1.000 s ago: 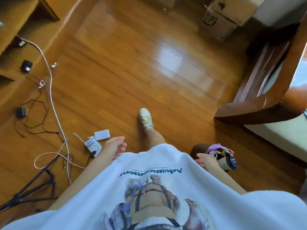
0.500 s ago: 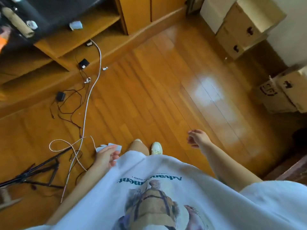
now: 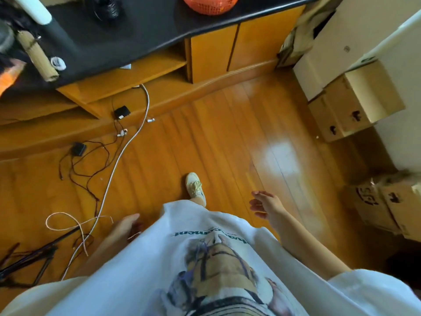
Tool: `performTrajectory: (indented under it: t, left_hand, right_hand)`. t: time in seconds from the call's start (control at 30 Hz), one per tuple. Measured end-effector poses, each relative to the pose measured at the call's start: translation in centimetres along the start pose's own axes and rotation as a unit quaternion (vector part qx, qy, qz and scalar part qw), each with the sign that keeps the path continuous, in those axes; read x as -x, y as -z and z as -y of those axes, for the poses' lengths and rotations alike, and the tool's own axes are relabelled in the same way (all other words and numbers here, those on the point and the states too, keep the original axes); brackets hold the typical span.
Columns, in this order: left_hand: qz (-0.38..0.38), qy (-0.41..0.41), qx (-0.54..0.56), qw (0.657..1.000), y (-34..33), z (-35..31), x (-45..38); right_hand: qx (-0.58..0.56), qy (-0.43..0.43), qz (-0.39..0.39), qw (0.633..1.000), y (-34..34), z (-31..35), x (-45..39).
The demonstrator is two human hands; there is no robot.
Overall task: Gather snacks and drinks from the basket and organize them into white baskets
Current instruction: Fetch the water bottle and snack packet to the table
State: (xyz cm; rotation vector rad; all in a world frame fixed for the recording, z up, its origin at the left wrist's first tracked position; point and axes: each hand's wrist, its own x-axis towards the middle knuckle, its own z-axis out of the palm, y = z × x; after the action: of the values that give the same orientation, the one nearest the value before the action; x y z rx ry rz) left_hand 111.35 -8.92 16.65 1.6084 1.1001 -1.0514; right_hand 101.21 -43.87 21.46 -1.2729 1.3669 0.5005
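Orange basket (image 3: 210, 5) sits at the black tabletop's (image 3: 145, 26) far edge; wood floor (image 3: 216, 137) lies open between cabinet and cardboard boxes (image 3: 355, 106). Left hand (image 3: 124, 225) and right hand (image 3: 265, 205) hang empty, fingers loose.

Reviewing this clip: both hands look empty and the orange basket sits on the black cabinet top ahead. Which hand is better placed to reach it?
Probably the right hand: it is raised forward, fingers spread, roughly below the orange basket. The left hand hangs low beside the shirt.

One orange basket (image 3: 210, 4), two empty hands, one shoe (image 3: 195, 187), and four cardboard boxes.
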Motion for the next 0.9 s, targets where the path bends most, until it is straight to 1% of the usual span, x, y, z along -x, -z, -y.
performTrajectory:
  t: [0.07,0.17,0.33,0.47,0.57,0.7,0.83,0.9]
  left_hand:
    - [-0.009,-0.019,-0.008,1.0,-1.2,-3.7,0.1]
    - [0.003,-0.061,-0.032,0.998,-4.9,-11.9,1.3]
    - [0.064,-0.128,-0.059,0.988,-10.9,-22.2,2.9]
    - [0.091,-0.158,-0.083,0.98,-14.4,-28.0,2.7]
    - [0.074,-0.148,-0.074,0.983,-15.9,-31.8,1.8]
    - [0.027,-0.111,-0.037,0.993,-16.8,-37.0,0.8]
    - [-0.003,-0.112,-0.024,0.993,-16.5,-41.5,0.4]
    - [-0.011,-0.11,0.0,0.994,-16.6,-43.3,0.2]
  right_hand:
    - [-0.024,-0.019,-0.016,0.999,0.7,1.5,-0.7]
    - [-0.053,-0.037,-0.043,0.997,1.5,4.0,-2.5]
    - [-0.077,-0.083,-0.096,0.989,2.4,8.0,-5.2]
    - [-0.068,-0.094,-0.091,0.989,2.6,13.5,-8.0]
    - [-0.06,-0.072,-0.088,0.992,2.6,18.9,-10.9]
    - [-0.068,-0.057,-0.065,0.994,2.5,27.8,-15.4]
    - [-0.009,-0.02,-0.031,0.999,1.6,37.2,-18.8]
    - [0.022,0.009,-0.01,1.0,0.8,41.8,-20.0]
